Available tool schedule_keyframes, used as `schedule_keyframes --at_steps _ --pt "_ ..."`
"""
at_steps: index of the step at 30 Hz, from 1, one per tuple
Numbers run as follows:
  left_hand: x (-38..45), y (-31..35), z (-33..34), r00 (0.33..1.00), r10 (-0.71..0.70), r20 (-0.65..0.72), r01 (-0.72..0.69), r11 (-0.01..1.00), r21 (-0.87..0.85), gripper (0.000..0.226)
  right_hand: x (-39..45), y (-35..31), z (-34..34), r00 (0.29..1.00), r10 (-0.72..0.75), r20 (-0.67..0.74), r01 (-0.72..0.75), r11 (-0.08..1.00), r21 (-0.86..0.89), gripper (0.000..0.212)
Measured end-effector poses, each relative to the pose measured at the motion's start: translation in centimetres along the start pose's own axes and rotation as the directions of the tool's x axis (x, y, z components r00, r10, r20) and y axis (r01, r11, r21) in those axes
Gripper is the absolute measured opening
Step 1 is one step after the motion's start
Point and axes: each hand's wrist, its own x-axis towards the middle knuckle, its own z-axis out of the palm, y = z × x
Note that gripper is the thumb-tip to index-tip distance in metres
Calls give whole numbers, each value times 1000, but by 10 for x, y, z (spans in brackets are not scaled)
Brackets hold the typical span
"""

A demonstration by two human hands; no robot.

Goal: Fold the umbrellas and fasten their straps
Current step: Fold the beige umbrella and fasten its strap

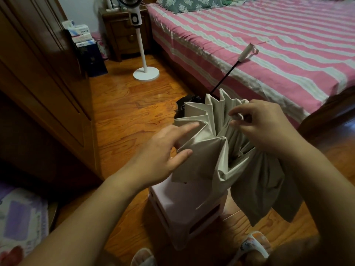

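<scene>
A beige umbrella (pixel 221 150) fills the centre of the frame, its thin matte cloth gathered into sharp fan-like pleats that flare out from a tight middle, with a slack panel hanging down at lower right. A little black lining shows at the top left edge of the folds. Its slim black shaft runs along the long axis up and to the right, ending in a pale cylindrical handle (pixel 246 52) with a small wrist loop, which lies against the edge of the bed (pixel 288 45) with its pink-and-white striped sheet. The canopy end points down toward the viewer, over a smooth pale pink plastic stool (pixel 184 208) on the glossy wooden floor (pixel 124 104).

The left hand (pixel 161 156) reaches in from the lower left, fingers straight and spread, index finger laid across one pleat and thumb touching the fold below; this grip is loose and closes on nothing. The right hand (pixel 263 127) comes in from the lower right with bent wrist, thumb and fingertips curled, pinching a pleat edge near the upper right of the canopy.
</scene>
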Motion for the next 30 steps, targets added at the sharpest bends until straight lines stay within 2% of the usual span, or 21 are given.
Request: schedule_keyframes --at_steps 2,4,8,11,14,18,21,25,28,30 --pt "1 8 6 1000 13 19 -16 987 160 50 0 -3 3 1000 -9 -3 9 1000 6 21" --pt "0 13 13 1000 -5 17 2 975 222 44 1 -6 6 1000 -20 -9 20 1000 6 21" --pt "0 14 21 992 -87 -92 95 991 89 41 3 -1 6 999 -8 -31 8 1000 -18 19" --pt "0 8 17 980 -159 -122 155 987 -41 34 3 7 2 999 30 -43 -32 999 -33 20" --pt "-2 5 15 962 -220 -164 207 974 -96 27 3 10 2 998 39 -43 -41 999 -32 19" --pt "0 4 16 958 -219 -183 219 975 -25 22 3 8 4 998 38 -42 -39 999 -24 19" --pt "0 3 14 986 -141 -94 146 988 50 22 4 6 4 998 39 -39 -40 999 -24 20" --pt "0 2 13 993 -121 13 120 990 74 26 5 7 3 999 39 -38 -40 999 -28 21" --pt "1 0 16 991 -136 -10 136 989 53 29 5 8 3 998 46 -34 -47 998 -36 21" --pt "1 -1 17 989 -115 -93 119 992 35 26 5 9 3 998 49 -36 -50 998 -41 21"
